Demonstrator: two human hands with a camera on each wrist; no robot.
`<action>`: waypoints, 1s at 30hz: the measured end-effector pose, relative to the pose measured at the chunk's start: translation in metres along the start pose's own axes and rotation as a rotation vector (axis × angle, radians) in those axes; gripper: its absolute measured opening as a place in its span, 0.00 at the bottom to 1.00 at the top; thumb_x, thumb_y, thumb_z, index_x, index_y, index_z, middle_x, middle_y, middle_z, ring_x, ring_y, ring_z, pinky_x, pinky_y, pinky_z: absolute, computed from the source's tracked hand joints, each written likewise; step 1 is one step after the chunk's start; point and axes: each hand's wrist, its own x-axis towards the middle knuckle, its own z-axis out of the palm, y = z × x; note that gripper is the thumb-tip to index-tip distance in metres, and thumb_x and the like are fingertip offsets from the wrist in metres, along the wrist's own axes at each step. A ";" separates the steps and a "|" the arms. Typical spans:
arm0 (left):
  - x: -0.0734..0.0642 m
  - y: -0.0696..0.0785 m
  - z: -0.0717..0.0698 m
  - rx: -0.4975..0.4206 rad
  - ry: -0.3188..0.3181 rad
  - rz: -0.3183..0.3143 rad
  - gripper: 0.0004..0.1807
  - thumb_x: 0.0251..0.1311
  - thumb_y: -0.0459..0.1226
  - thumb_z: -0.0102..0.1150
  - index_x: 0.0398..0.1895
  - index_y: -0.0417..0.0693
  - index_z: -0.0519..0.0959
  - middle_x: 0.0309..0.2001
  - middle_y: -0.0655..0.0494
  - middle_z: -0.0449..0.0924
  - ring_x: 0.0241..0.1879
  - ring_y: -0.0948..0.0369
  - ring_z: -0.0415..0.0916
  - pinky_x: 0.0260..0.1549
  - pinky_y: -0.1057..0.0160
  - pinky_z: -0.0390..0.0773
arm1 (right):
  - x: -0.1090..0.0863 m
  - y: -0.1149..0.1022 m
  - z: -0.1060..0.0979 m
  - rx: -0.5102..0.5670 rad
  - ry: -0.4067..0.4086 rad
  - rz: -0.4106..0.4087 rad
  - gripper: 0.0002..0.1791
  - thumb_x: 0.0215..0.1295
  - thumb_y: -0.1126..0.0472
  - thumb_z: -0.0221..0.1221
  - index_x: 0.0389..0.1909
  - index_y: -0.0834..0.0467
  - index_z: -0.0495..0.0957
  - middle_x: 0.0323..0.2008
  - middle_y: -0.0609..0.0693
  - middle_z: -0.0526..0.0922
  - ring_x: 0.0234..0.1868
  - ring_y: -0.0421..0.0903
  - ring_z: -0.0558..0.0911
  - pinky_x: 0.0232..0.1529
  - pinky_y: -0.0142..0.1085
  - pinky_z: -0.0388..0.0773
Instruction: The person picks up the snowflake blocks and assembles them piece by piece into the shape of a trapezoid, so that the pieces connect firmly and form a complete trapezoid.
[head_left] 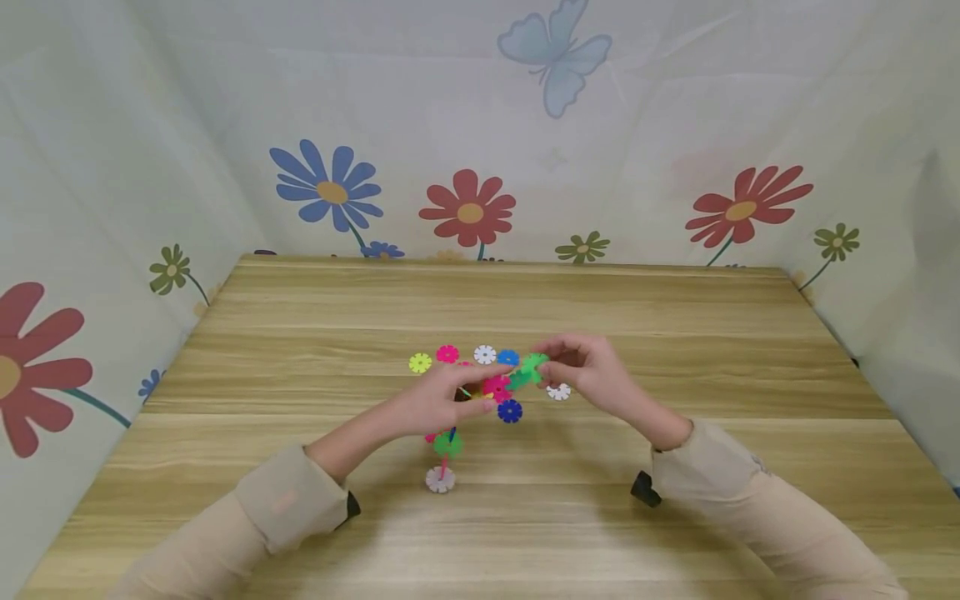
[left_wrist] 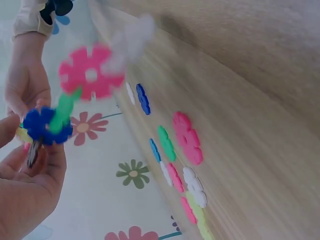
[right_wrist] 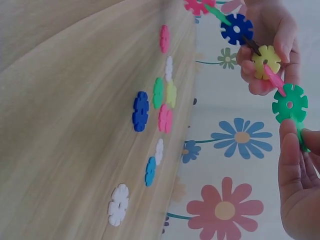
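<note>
A chain of slotted plastic snowflake discs is held up between both hands over the table. My left hand (head_left: pixel 427 400) grips its middle, fingers and thumb around a yellow disc (right_wrist: pixel 265 62). From there a dark blue disc (right_wrist: pixel 236 29), a pink disc (left_wrist: pixel 90 72) and a white disc (head_left: pixel 440 479) trail off toward the near side. My right hand (head_left: pixel 592 375) pinches a light green disc (head_left: pixel 534 367) at the opposite end. That piece meets a darker green disc (right_wrist: pixel 290 102); the slot where they join is partly hidden by fingertips.
Loose discs lie flat around the hands, among them a yellow-green disc (head_left: pixel 420 362), a pink one (head_left: pixel 447 354), a dark blue one (head_left: pixel 510 411) and a white one (head_left: pixel 558 392). Behind the wooden table (head_left: pixel 675 333) hangs a flower-printed curtain (head_left: pixel 637 150).
</note>
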 end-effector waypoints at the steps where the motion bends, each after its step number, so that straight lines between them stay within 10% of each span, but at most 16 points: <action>1: 0.001 0.001 0.000 -0.004 -0.012 -0.007 0.26 0.58 0.40 0.53 0.61 0.51 0.65 0.33 0.54 0.75 0.27 0.64 0.70 0.26 0.72 0.72 | 0.001 0.000 0.000 0.002 0.004 0.005 0.10 0.55 0.75 0.54 0.39 0.74 0.74 0.30 0.67 0.79 0.24 0.41 0.80 0.26 0.33 0.79; 11: 0.006 0.001 0.005 -0.197 -0.114 -0.133 0.35 0.58 0.40 0.53 0.67 0.49 0.50 0.62 0.45 0.62 0.40 0.56 0.79 0.34 0.68 0.78 | 0.011 0.002 0.003 0.055 0.021 0.089 0.12 0.57 0.73 0.53 0.42 0.74 0.72 0.35 0.70 0.77 0.24 0.39 0.80 0.28 0.36 0.80; 30: 0.014 -0.010 0.011 -0.205 0.014 -0.126 0.31 0.63 0.45 0.45 0.67 0.52 0.51 0.58 0.48 0.67 0.56 0.52 0.68 0.50 0.56 0.72 | 0.021 0.007 0.009 0.047 0.005 0.121 0.11 0.58 0.71 0.53 0.41 0.72 0.74 0.34 0.67 0.79 0.23 0.37 0.80 0.28 0.35 0.79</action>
